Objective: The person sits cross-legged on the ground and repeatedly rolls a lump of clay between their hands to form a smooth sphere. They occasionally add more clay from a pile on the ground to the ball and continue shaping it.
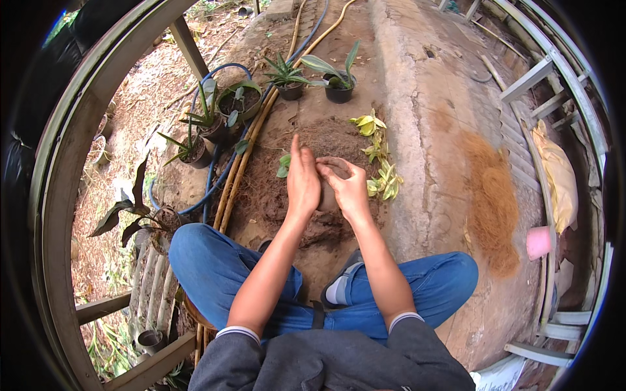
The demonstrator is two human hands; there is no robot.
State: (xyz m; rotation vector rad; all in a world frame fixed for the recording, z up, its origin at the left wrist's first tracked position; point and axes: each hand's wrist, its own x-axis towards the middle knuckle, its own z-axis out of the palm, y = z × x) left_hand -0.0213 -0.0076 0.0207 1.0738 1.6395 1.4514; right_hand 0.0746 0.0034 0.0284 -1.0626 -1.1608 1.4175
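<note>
Between my hands is a small dark plant pot (328, 199), just above a heap of brown soil and fibre (283, 207). My right hand (348, 184) grips its right side, with thumb and fingers at the rim. Along the pot's left side, my left hand (304, 184) is held nearly flat, its fingers straight and pointing away from me; whether it bears any of the pot's weight is unclear. Green leaves (283, 166) show just left of that hand, their stem partly hidden. Yellow-green leafy cuttings (376, 149) lie in a row along the heap's right edge.
Potted plants stand beyond the heap, including a spiky one (290, 90) and a broad-leaved one (339, 88). A blue hose (210, 188) and yellow hoses (244, 163) run along the left. Orange-brown fibre (491, 205) and a pink pot (538, 243) are at right.
</note>
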